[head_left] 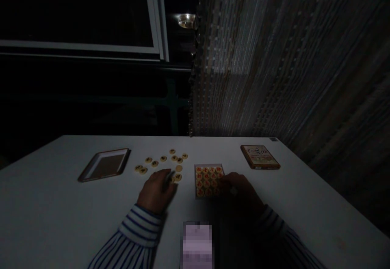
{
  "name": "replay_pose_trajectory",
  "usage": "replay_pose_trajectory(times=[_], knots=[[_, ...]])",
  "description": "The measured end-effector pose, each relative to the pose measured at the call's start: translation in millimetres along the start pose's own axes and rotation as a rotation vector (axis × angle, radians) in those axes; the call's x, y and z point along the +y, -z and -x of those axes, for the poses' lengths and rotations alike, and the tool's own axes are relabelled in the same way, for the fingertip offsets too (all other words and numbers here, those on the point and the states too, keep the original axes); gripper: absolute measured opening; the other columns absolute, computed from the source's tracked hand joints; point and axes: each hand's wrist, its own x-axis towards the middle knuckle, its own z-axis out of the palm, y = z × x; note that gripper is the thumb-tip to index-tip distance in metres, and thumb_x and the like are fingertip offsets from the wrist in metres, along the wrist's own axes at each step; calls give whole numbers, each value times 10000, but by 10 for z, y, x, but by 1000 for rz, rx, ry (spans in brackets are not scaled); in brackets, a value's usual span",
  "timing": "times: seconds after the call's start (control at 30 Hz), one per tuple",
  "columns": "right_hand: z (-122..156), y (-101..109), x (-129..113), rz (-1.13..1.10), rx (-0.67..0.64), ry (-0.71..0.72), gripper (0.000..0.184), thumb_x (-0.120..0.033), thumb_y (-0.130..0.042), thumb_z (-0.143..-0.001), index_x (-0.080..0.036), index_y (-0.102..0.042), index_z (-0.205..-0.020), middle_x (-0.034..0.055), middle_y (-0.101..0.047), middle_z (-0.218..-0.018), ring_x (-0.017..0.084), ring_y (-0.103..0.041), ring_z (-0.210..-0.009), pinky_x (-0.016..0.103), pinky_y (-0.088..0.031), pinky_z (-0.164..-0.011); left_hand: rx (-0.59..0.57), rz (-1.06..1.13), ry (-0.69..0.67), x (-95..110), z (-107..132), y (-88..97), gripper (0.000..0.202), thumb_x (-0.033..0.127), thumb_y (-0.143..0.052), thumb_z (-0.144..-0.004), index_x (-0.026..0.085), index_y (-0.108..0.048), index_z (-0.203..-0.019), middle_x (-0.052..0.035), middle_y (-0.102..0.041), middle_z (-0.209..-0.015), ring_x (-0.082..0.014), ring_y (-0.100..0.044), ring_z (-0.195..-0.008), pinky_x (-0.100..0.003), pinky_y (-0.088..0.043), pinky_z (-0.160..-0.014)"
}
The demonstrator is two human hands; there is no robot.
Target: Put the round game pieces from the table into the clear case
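My left hand [157, 190] is over the near edge of a loose group of round Chinese chess pieces [154, 164] with dark characters. Its fingers are bent and apart, the tips close to a piece [178, 177]; dim light hides whether they touch it. To the right lies a shallow square box [195, 186] with rows of red-lettered pieces [206, 176] packed inside. My right hand [240, 188] grips the right wall of this box, its fingers covering the pieces along that side. One loose piece [178, 168] shows a plain face.
On the left of the white table [76, 212] lies an open, shallow box lid or tray [88, 175]. A flat printed box [260, 157] lies at the right. A pixelated phone-like block [197, 244] is at the near edge. Behind hangs a bead-string curtain [243, 58].
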Motion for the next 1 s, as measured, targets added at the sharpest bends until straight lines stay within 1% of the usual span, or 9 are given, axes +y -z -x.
replay_pose_trajectory(times=[0.13, 0.27, 0.37, 0.47, 0.57, 0.73, 0.8, 0.9, 1.0], knots=[[-28, -19, -77, 4, 3, 5, 170, -237, -445, -773, -177, -603, -789, 62, -622, -721, 154, -540, -651, 271, -391, -602, -39, -48, 37, 71, 12, -10, 416, 309, -500, -708, 122, -532, -1079, -111, -610, -1063, -238, -551, -984, -372, -425, -872], [-18, -77, -28, -25, 3, 53, 170, -246, -457, -767, -174, -604, -812, 69, -634, -745, 159, -556, -664, 274, -407, -602, -56, -85, 83, 103, 12, -5, 409, 288, -490, -712, 137, -521, -1091, -109, -622, -1046, -241, -566, -953, -373, -442, -829], [-9, -87, -19, 4, 19, 52, 168, -253, -466, -769, -180, -604, -829, 73, -632, -762, 168, -557, -687, 284, -410, -618, -55, -99, 97, 104, 11, 7, 395, 279, -482, -718, 143, -522, -1087, -108, -637, -1007, -243, -581, -915, -373, -454, -792], [-14, -64, -62, 42, 16, 48, 147, -250, -474, -771, -186, -605, -789, 65, -625, -731, 162, -554, -661, 279, -402, -611, -44, -102, 103, 103, 11, 10, 354, 266, -477, -721, 166, -541, -1055, -89, -657, -936, -234, -595, -857, -357, -462, -747], [-22, -47, -87, 57, 6, 63, 149, -249, -471, -773, -187, -606, -764, 65, -626, -717, 163, -555, -658, 280, -403, -611, -25, -111, 110, 106, 12, 1, 325, 253, -472, -725, 183, -557, -1031, -81, -660, -914, -224, -598, -844, -342, -457, -742], [-23, -85, -27, -8, 79, 142, 180, -265, -453, -777, -163, -598, -810, 71, -636, -724, 160, -566, -651, 281, -424, -593, -37, -117, 121, 128, 12, 5, 312, 269, -459, -744, 183, -566, -1024, -83, -661, -908, -225, -605, -837, -341, -462, -737], [-27, -96, -11, -13, 80, 145, 182, -271, -453, -780, -165, -599, -807, 67, -639, -715, 154, -568, -636, 274, -427, -579, -25, -118, 117, 132, 12, 8, 308, 269, -459, -748, 177, -567, -1021, -81, -662, -914, -223, -604, -842, -341, -463, -744], [-33, -85, -25, 5, 37, 115, 159, -271, -480, -764, -170, -602, -779, 64, -635, -693, 153, -567, -622, 272, -425, -577, 8, -95, 79, 115, 10, -8, 316, 264, -456, -752, 160, -559, -1032, -84, -660, -931, -218, -601, -858, -339, -464, -762], [-30, -70, -48, -3, 51, 99, 151, -252, -474, -768, -171, -598, -800, 66, -636, -717, 155, -566, -640, 283, -426, -604, 64, -61, 42, 87, 5, -37, 326, 270, -455, -753, 160, -546, -1046, -82, -657, -948, -215, -600, -870, -341, -468, -770]])
